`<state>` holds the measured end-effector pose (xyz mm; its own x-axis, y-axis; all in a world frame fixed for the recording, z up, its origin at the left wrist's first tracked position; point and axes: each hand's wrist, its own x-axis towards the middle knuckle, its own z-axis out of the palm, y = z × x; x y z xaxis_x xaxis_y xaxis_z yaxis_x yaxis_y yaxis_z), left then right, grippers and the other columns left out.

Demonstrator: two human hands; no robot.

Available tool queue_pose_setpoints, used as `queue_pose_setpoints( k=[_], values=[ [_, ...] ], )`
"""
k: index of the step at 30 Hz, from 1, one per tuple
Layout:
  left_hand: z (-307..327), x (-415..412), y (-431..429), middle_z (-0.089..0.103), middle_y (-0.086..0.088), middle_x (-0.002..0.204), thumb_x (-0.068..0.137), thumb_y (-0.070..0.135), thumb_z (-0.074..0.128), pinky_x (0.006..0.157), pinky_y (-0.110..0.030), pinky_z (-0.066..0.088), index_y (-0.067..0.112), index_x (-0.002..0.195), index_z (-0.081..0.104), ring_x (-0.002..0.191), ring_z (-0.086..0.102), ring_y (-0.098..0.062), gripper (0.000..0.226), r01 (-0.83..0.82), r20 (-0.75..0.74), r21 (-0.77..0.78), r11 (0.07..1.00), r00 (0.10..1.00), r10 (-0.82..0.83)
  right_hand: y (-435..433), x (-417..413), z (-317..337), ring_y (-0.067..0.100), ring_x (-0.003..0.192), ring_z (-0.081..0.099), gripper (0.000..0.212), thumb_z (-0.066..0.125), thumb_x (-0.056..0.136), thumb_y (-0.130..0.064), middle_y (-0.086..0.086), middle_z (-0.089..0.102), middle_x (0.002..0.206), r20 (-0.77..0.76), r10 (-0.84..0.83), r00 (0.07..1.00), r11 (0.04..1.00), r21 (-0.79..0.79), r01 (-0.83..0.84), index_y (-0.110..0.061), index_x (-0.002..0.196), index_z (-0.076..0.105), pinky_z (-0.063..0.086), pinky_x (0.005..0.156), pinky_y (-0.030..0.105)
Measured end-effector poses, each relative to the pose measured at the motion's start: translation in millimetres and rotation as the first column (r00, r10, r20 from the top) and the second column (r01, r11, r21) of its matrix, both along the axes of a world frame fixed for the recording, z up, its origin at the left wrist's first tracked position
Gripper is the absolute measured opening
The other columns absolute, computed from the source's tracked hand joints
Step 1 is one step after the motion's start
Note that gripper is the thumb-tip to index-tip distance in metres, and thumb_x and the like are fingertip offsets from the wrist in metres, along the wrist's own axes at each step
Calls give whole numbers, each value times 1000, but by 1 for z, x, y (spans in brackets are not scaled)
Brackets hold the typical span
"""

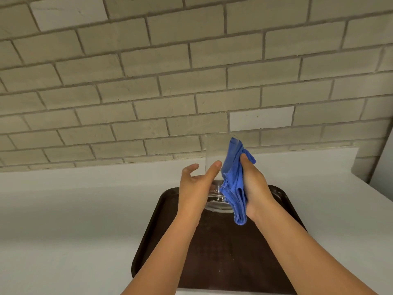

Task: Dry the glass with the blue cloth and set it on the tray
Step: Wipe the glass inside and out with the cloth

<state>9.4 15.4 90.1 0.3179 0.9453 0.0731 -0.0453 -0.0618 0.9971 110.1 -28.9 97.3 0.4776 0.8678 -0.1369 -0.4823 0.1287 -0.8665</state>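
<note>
A tall clear glass (214, 152) is held upright above the dark brown tray (223, 252). My left hand (195, 186) grips its lower part from the left, thumb against the wall and fingers spread behind it. My right hand (254, 186) is closed on the bunched blue cloth (234, 177) and presses it against the right side of the glass. The cloth reaches up to the rim and hangs down past the base. Whether the glass base touches the tray I cannot tell.
The tray lies on a white counter (74, 220) that runs along a wall of pale bricks (170, 81). The counter ends at the right near a wall corner (372, 167).
</note>
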Motion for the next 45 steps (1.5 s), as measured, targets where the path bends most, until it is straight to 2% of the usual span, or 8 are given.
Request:
queue_pose_setpoints(
  k=[5,11,15,23,29,34,40,45],
  values=[
    [2,1,-3,64,3,95,86,52,45,63,-18,48,24,132,38,79,62,-6,54,50,-142,107,993,989,-35,5,-7,11,21,81,62,37,33,95,-35,6,60,88,284,-70,956,997,61,55,-23,130,39,52,82,40],
    [3,-6,-1,68,-2,103,41,63,68,68,-28,55,22,140,32,91,67,-17,113,177,122,-107,978,979,-164,-2,-20,17,5,95,57,42,30,95,-33,-5,57,111,621,-39,783,983,163,-80,-37,137,25,46,84,21],
    [-2,-14,5,74,-6,94,42,60,78,83,-37,55,16,111,67,94,69,-24,82,334,356,-240,912,904,-237,-19,-29,-2,-2,133,27,50,30,93,-38,-13,24,149,777,-62,627,970,194,-144,-38,140,14,26,112,22],
    [-9,-20,2,77,-7,87,61,45,73,67,-32,59,16,93,76,81,73,-19,43,552,623,-217,805,714,-322,-12,-36,6,-28,122,7,46,30,93,-39,-32,6,141,885,-111,453,950,228,-213,-58,126,5,14,94,-7],
    [-4,-23,11,76,-12,86,58,46,70,65,-40,59,14,90,76,79,73,-26,46,502,573,-238,832,764,-297,23,-23,31,3,138,11,54,27,95,-34,-11,0,155,864,-43,502,974,147,-170,-31,143,2,15,107,20],
    [-13,-31,19,73,-7,76,62,49,69,64,-31,58,13,100,69,69,69,-20,52,450,578,-231,862,776,-251,-14,-43,-12,-33,116,16,46,32,94,-32,-43,12,133,880,-13,476,926,189,-326,-62,121,10,18,89,-10],
    [-24,-22,13,75,-8,95,66,45,68,73,-34,58,18,101,73,89,71,-21,45,511,625,-216,832,727,-284,-3,-37,-1,-29,118,5,53,34,91,-43,-32,2,139,927,-45,372,962,141,-235,-55,130,0,13,82,-14],
    [-14,-18,12,74,-14,98,62,48,68,70,-39,59,10,112,66,84,71,-27,63,524,526,-264,810,782,-335,31,-11,27,8,127,32,53,31,93,-40,-7,22,151,767,23,642,982,103,-158,-35,141,9,27,96,21]
  ],
)
